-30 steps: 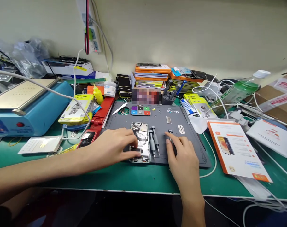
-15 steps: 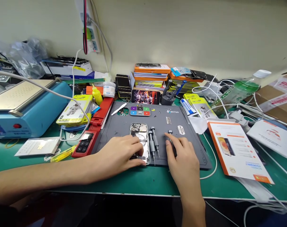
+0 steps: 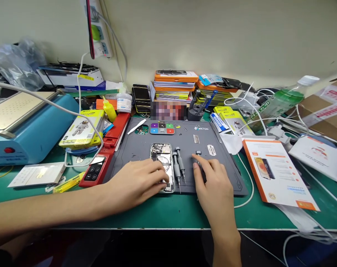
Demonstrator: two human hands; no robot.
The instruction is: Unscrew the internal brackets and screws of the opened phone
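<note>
Since half a second ago the left hand (image 3: 137, 181) has slid a little toward the near edge of the grey mat (image 3: 142, 148), and the view has drifted slightly; the right hand (image 3: 213, 183) has barely shifted. The left hand lies over the lower half of the opened phone (image 3: 161, 159), fingers curled down onto it. The right hand rests on the mat to the right of the phone, its fingers closed around a dark screwdriver (image 3: 199, 163). Two more screwdrivers (image 3: 178, 168) lie between the hands, just right of the phone. The mat sits on a green table (image 3: 163, 211) against a pale wall. Left of the mat stand a red tool (image 3: 107, 155) and a blue machine (image 3: 26, 126); right of it lies an orange-edged leaflet (image 3: 276, 174). A bare strip of table runs between the mat and the table's near edge.
</note>
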